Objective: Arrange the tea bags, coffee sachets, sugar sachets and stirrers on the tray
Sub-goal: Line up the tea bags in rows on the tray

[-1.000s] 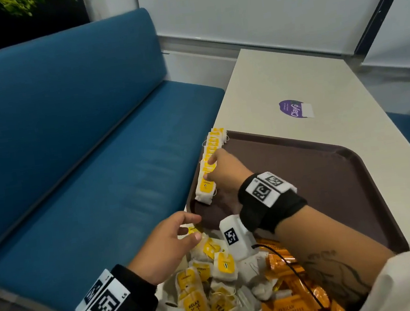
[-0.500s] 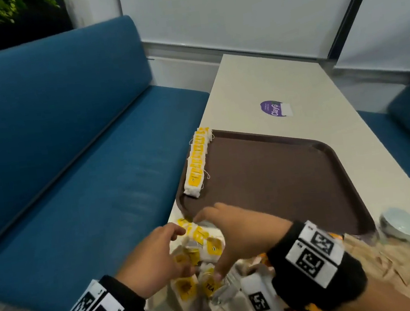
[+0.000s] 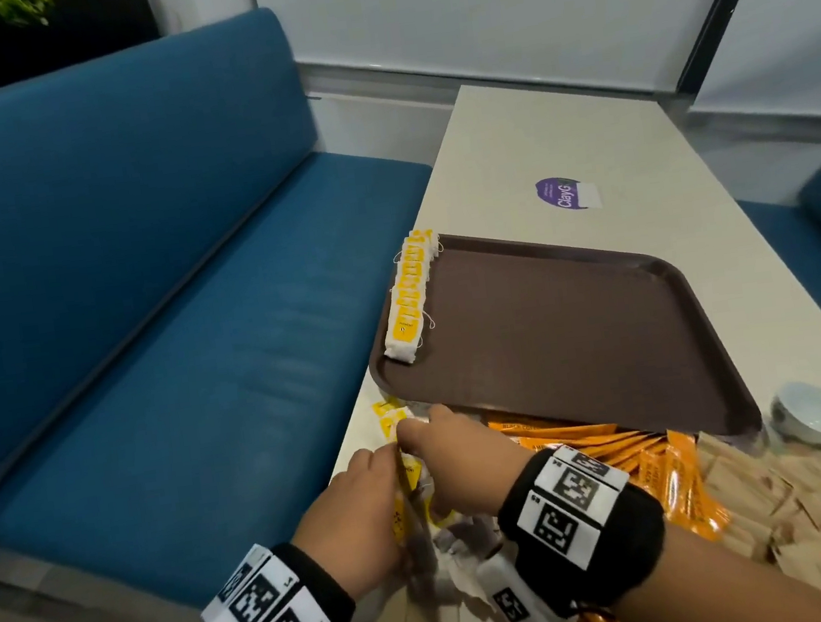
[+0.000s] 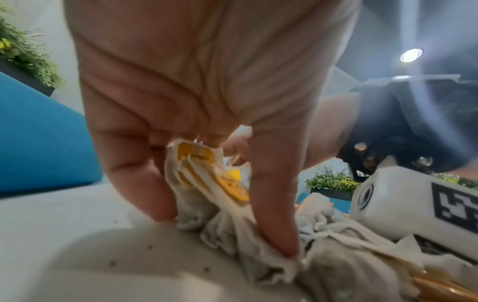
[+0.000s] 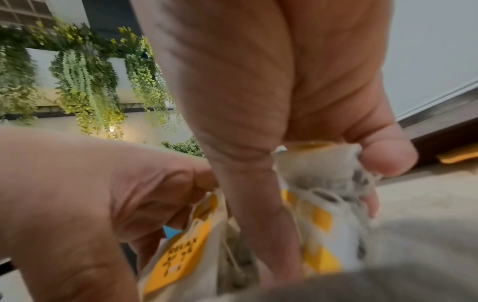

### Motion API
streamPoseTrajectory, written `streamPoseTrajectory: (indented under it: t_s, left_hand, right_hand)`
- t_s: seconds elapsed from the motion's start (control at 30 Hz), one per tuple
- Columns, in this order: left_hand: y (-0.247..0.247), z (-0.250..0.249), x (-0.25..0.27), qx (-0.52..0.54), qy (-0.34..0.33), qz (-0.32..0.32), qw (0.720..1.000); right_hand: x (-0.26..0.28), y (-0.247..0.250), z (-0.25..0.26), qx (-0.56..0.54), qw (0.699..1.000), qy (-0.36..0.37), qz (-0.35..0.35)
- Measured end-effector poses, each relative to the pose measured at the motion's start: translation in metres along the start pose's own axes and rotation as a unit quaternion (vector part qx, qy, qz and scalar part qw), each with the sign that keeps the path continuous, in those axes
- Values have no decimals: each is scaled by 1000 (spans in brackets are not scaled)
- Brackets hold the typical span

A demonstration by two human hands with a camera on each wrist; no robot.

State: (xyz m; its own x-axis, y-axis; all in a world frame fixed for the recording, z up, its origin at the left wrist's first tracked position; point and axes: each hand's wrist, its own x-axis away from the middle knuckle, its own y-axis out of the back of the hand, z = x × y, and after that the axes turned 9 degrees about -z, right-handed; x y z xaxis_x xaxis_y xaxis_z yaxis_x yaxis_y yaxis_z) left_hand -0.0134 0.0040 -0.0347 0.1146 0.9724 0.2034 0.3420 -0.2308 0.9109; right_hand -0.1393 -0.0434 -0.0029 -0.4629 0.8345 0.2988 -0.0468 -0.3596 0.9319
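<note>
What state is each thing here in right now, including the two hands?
Tray: on the table, mostly bare.
Row of tea bags: lined up along the tray's left edge.
Loose tea bags: heaped on the table, being gathered.
Left hand: fingers pinching a bunch of tea bags.
Right hand: gripping tea bags too.
Coffee sachets: piled beside the tray, untouched.
Bowls: upright.

A purple sticker [image 3: 561, 194] on the counter [image 3: 498, 155] read "ClayG". An orange coffee sachet [image 3: 541, 426] by the tray's near edge carried "BLACK COFFEE", partly cut off. The left wristband [image 3: 264, 613] bore "L4" and "L5" beside its square black-and-white codes. Print on the yellow tea bag tags [image 5: 181, 257] was too blurred to read.
</note>
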Motion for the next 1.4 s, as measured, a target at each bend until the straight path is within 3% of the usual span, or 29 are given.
streamPoseTrajectory:
  t_s: [0.17, 0.3, 0.6, 0.67, 0.77, 0.9, 1.03, 1.13, 1.3, 1.4]
  left_hand:
    - [1, -6, 0, -13, 9, -7, 1000]
    - [-1, -10, -5, -1, 15, -10, 1000]
    - [18, -19, -29, 149, -1, -73, 986]
    - [37, -27, -30, 267, -29, -84, 960]
    - [61, -48, -35, 459, -60, -80, 883]
    - [63, -73, -45, 547, -93, 0, 832]
    - [56, -84, -51, 699, 9, 82, 711]
    - [54, -86, -55, 757, 60, 94, 644]
    - [46, -80, -61, 772, 114, 61, 623]
    - [44, -72, -63, 788, 147, 56, 595]
  right_hand:
    - [3, 3, -3, -29, 999, 21, -21]
    - [9, 13, -15, -80, 996, -2, -46]
    - [33, 75, -52, -253, 955, -48, -150]
    - [40, 86, -59, -268, 948, -47, -167]
    - [48, 95, -62, -245, 957, -27, -155]
    - [50, 100, -57, -248, 957, 13, -150]
    - [43, 99, -59, -272, 943, 15, -191]
    - [34, 88, -57, -289, 939, 4, -184]
    - [27, 79, -51, -355, 923, -3, -148]
    - [30, 87, -57, -435, 890, -13, -135]
